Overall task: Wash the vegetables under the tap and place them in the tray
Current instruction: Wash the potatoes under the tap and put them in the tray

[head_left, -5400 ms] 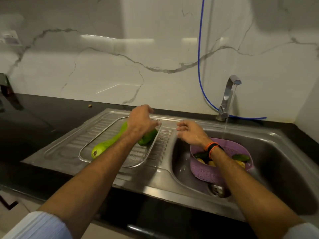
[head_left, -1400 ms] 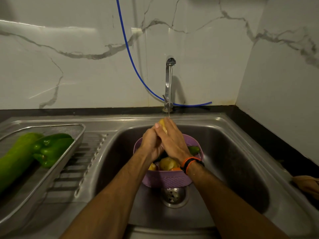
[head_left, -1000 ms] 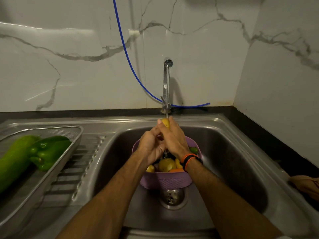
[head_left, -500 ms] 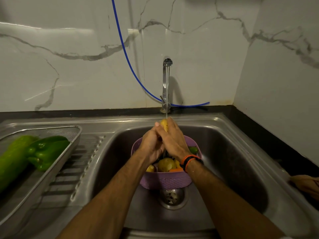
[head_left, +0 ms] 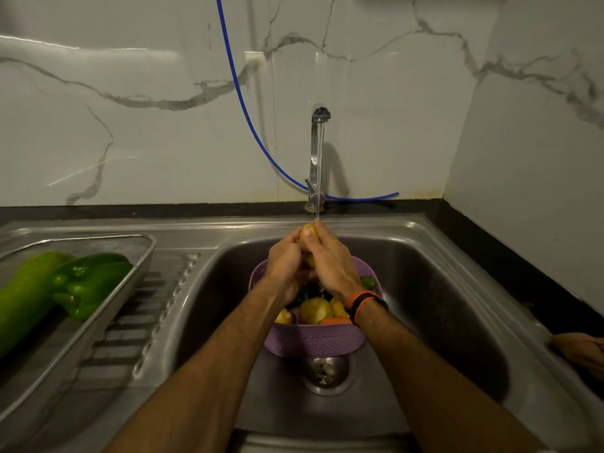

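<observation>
A yellow potato (head_left: 309, 229) is clasped between my left hand (head_left: 286, 266) and my right hand (head_left: 331, 263), right under the thin stream from the tap (head_left: 317, 158). Only the potato's top shows above my fingers. Below my hands a purple basket (head_left: 313, 340) stands in the sink basin (head_left: 441, 305), holding several more vegetables, among them another potato (head_left: 315, 310). On the drainboard at the left, the metal mesh tray (head_left: 130, 273) holds a long light-green gourd (head_left: 24, 295) and a green bell pepper (head_left: 90, 284).
The sink drain (head_left: 323, 371) lies just in front of the basket. A blue hose (head_left: 248, 119) runs down the marble wall behind the tap. A brown object (head_left: 581, 351) lies on the black counter at the right edge.
Since 5.4 s ago my hands left the tray and took up the potato. Over the last second both hands keep rubbing it under the stream, staying in about the same place.
</observation>
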